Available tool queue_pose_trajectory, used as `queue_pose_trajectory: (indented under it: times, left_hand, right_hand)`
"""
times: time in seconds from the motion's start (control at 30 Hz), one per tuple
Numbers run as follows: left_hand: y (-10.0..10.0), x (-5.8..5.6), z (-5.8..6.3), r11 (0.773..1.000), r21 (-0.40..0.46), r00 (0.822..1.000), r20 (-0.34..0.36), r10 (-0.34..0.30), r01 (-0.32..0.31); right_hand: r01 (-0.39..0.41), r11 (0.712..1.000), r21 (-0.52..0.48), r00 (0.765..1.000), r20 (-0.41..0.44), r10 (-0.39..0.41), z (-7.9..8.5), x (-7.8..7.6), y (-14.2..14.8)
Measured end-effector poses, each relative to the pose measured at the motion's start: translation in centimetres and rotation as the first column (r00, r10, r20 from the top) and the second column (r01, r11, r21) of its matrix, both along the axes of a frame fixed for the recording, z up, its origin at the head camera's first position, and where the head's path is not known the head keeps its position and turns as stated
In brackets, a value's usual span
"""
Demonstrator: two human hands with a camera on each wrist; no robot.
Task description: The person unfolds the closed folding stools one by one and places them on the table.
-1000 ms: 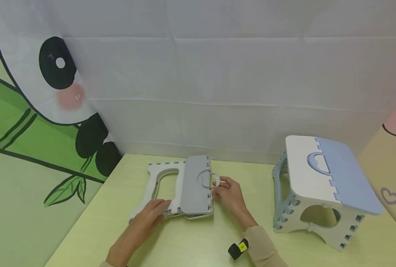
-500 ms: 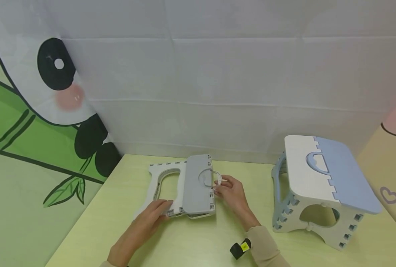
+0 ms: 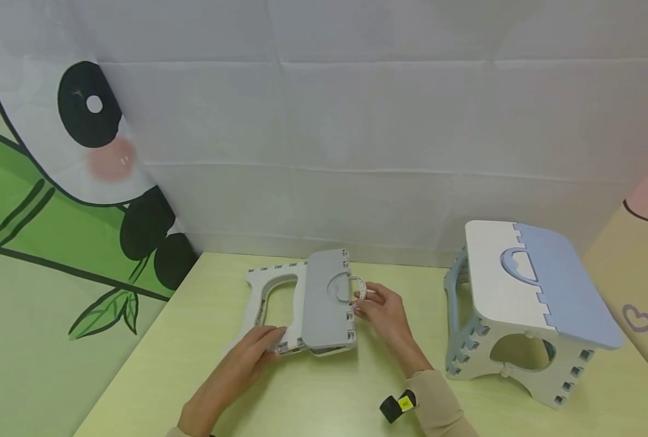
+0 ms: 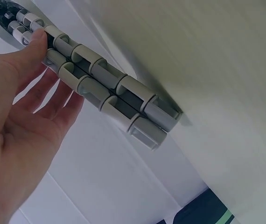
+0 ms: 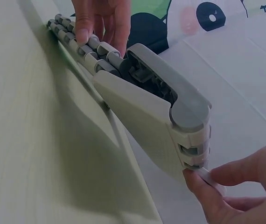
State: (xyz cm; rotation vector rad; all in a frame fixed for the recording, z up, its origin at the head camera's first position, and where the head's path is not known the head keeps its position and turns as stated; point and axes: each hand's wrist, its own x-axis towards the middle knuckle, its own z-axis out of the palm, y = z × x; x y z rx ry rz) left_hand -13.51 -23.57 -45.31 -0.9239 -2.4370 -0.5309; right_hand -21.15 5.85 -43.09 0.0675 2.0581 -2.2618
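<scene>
A folded step stool with a grey and white seat and white legs is tilted over the table, its legs pointing left. At its near edge, my left hand grips the leg part. In the left wrist view the thumb lies on the stool's hinged edge, with the fingers behind it. My right hand pinches the small white carrying handle that sticks out from the seat's right side. The right wrist view shows thumb and fingers closed on that handle and the seat halves folded nearly together.
On the right stands an unfolded step stool with a white and blue top. The pale yellow table meets a white cloth backdrop behind. A black strap with a yellow label sits by the right sleeve.
The folded stool has shifted a little to the right, its right side slightly raised, and both hands have moved along with it. The unfolded stool stays in place.
</scene>
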Motion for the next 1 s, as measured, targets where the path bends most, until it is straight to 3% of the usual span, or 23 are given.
queue_pose_trajectory:
  times: [0.63,1.0]
  left_hand:
    - [1.2,0.1,0.6,0.999,0.039,0.999,0.012,-0.031,0.030]
    - [1.9,0.3,0.7,0.999,0.043,0.999,0.045,-0.011,0.009]
  right_hand:
    - [-0.013,1.000,0.017,0.999,-0.046,0.014,1.8,0.3,1.3]
    - [-0.023,0.998,0.053,0.996,-0.082,0.028,3.0,0.8,2.1]
